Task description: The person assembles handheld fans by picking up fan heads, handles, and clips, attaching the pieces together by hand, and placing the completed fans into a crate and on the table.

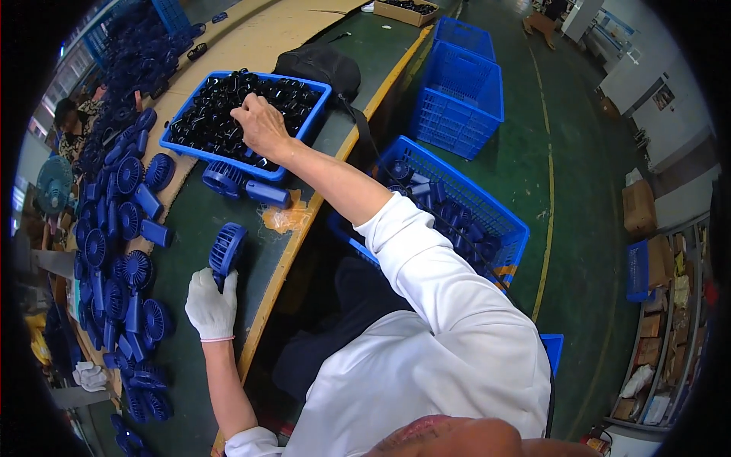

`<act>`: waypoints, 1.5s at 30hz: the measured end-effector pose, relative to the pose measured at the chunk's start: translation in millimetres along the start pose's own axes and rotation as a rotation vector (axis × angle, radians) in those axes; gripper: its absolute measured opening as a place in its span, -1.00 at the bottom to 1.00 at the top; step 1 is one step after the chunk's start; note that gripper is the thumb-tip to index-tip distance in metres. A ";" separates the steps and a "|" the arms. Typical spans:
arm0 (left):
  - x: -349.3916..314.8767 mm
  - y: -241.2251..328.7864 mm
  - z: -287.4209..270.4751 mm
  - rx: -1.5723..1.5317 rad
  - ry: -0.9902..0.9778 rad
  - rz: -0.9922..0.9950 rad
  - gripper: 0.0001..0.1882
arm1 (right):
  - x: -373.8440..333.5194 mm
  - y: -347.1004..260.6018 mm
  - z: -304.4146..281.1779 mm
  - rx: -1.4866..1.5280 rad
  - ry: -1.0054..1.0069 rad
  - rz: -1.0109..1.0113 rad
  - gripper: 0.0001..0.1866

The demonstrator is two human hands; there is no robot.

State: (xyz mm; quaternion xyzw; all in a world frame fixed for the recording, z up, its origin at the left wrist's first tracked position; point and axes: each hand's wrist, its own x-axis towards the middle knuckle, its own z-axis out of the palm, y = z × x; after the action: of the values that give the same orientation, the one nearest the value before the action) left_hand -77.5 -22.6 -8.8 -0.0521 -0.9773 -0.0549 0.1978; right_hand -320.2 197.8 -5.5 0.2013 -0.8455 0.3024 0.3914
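Note:
My left hand (212,306), in a white knitted glove, is closed round the lower end of a blue handheld fan (226,248). The fan's round slatted head points away from me above the green tabletop. My bare right hand (263,127) reaches over a shallow blue tray (221,158) heaped with small glossy black parts (199,122). Its fingers are drawn together at the heap, and what they pinch, if anything, is hidden. Just below the tray's near side lie another blue fan (223,178) and a blue fan handle (268,194).
Many blue fans (137,269) cover the table's left side. A black bag (320,70) sits behind the tray. Right of the wooden table edge (278,283), a blue crate (512,221) holds more blue parts, with stacked crates (459,107) beyond. A person (74,126) is at the far left.

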 end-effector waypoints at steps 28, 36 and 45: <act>-12.0 -13.1 12.2 -1.833 0.117 -0.912 -0.53 | -94.4 -193.1 -14.0 0.277 0.303 -0.544 -0.89; -18.1 -50.1 24.2 -1.843 0.011 -0.863 -0.47 | -112.1 -195.9 13.7 0.416 0.214 -0.654 -0.88; -0.2 -56.0 26.2 -1.567 0.123 -0.861 -0.63 | -109.6 -177.6 18.6 0.645 0.075 -0.331 -0.67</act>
State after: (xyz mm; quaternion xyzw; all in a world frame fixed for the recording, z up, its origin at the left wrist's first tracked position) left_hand -94.2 -74.6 -37.7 0.2021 -0.5821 -0.7785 0.1197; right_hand -160.6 65.9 -38.1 0.4373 -0.6475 0.4934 0.3823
